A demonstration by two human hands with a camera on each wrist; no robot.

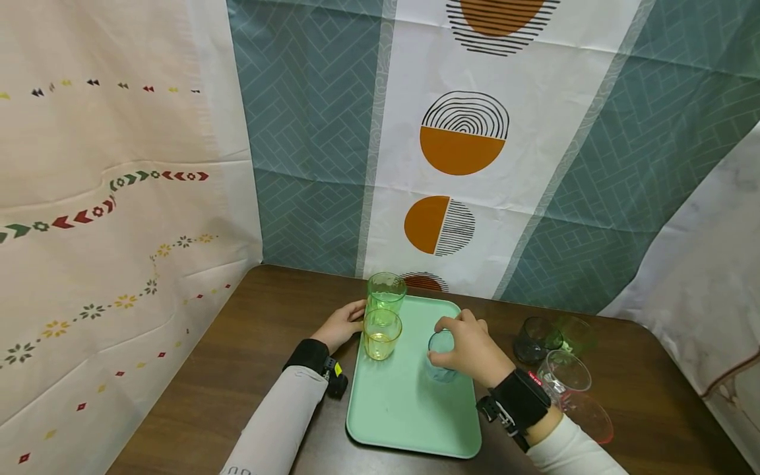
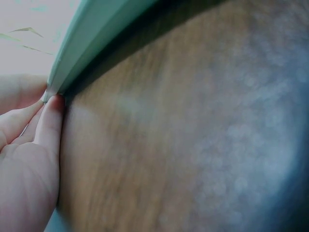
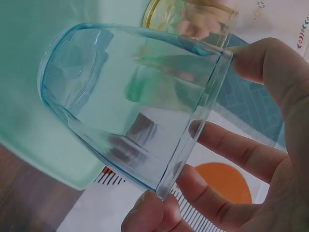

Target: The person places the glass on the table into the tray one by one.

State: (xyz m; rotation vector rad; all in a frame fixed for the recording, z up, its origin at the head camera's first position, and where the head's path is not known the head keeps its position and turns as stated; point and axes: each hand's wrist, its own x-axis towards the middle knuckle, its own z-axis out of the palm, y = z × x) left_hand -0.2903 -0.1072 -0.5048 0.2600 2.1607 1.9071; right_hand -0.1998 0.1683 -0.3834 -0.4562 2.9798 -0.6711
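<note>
A light green tray (image 1: 404,409) lies on the table. My left hand (image 1: 344,323) is at its left edge; in the left wrist view the fingers (image 2: 50,121) pinch the tray's rim (image 2: 72,53). Just inside that edge stand a green glass (image 1: 386,290) and, nearer me, a yellow glass (image 1: 381,333). Over the tray's right half, my right hand (image 1: 472,346) holds a clear blue glass (image 1: 441,373) by its rim from above. In the right wrist view the thumb and fingers spread round the rim of that blue glass (image 3: 120,92), its base toward the tray.
To the right of the tray stand a dark glass (image 1: 528,349), a green glass (image 1: 578,333), a clear glass (image 1: 567,373) and a red-rimmed one (image 1: 594,419), close together beside my right wrist. Patterned cloth (image 1: 309,132) hangs behind the brown table (image 1: 208,396).
</note>
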